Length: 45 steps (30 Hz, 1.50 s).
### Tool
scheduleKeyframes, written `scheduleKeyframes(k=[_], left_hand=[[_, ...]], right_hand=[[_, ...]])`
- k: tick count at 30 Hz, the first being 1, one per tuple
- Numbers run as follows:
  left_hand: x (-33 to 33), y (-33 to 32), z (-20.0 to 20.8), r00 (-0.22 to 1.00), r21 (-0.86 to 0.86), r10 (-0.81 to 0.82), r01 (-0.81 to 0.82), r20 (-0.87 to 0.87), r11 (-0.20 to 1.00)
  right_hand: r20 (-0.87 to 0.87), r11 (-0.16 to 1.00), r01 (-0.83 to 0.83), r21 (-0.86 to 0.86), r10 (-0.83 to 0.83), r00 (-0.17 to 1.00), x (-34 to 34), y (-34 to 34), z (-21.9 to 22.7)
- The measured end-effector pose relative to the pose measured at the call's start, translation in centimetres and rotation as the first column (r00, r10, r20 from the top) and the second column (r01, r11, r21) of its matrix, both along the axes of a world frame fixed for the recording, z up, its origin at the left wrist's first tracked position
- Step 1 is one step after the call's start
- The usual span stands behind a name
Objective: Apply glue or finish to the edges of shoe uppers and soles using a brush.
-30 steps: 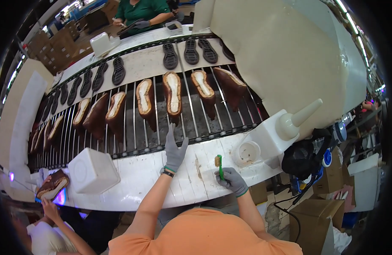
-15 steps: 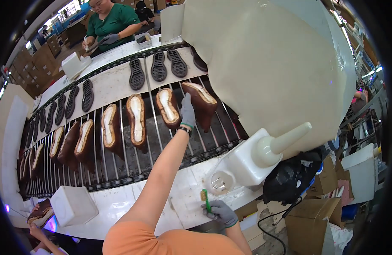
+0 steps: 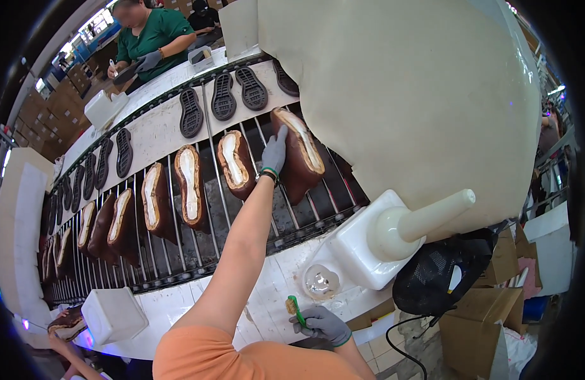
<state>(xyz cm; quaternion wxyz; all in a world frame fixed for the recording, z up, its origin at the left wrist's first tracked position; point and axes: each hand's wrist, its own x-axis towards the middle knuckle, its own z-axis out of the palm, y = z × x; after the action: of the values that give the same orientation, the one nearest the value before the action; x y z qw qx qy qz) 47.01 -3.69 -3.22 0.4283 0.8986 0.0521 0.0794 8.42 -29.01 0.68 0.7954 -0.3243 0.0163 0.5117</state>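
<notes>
My left hand (image 3: 275, 154), in a grey glove, reaches far over the conveyor. Its fingers press on the left side of a brown shoe upper (image 3: 299, 155), its pale sole side facing up; the thumb is not clearly visible. Just left of that hand another brown upper (image 3: 234, 163) rests on the metal rods. Low in the picture, my right hand (image 3: 324, 324), also gloved, is closed round a green-handled brush (image 3: 295, 310), bristles pointing left. Beyond the brush sits a small clear cup (image 3: 321, 282) beside a white bottle with a long spout (image 3: 375, 244).
More uppers (image 3: 151, 197) line the rod conveyor (image 3: 226, 212) leftward. Black soles (image 3: 254, 88) lie along its far strip. A large pale cover (image 3: 406, 107) overhangs the right end. A white container (image 3: 112, 316) stands near left. Across the line, a person in green (image 3: 154, 38) handles a sole.
The upper at my left hand has turned and come nearer, with more of its sole side facing me. My right hand with the brush has shifted slightly left and down. The view has shifted.
</notes>
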Motion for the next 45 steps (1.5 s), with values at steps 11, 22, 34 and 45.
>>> scheduleKeyframes(k=[11, 22, 34, 45], left_hand=[[-9.1, -3.5, 3.9, 0.999, -0.995, -0.014, 0.027, 0.029, -0.099], [-38.1, 5.8, 11.0, 0.562, -0.896, 0.776, -0.130, 0.285, 0.424], [-54.6, 4.7, 1.3, 0.797, -0.269, 0.584, -0.535, 0.153, 0.801], [-57.0, 4.2, 2.4, 0.869, -0.253, 0.491, -0.462, 0.063, 0.850]], right_hand=[[0.175, 1.000, 0.029, -0.009, -0.027, 0.984, -0.7, 0.4, -0.5], [0.596, 0.652, 0.477, -0.590, -0.047, 0.801, -2.5, -0.7, 5.6], [0.683, 0.055, 0.860, -0.507, 0.634, 0.362, -0.8, -0.7, 7.9], [0.679, 0.225, 0.685, -0.693, 0.522, 0.516, 0.5, -1.1, 8.3]])
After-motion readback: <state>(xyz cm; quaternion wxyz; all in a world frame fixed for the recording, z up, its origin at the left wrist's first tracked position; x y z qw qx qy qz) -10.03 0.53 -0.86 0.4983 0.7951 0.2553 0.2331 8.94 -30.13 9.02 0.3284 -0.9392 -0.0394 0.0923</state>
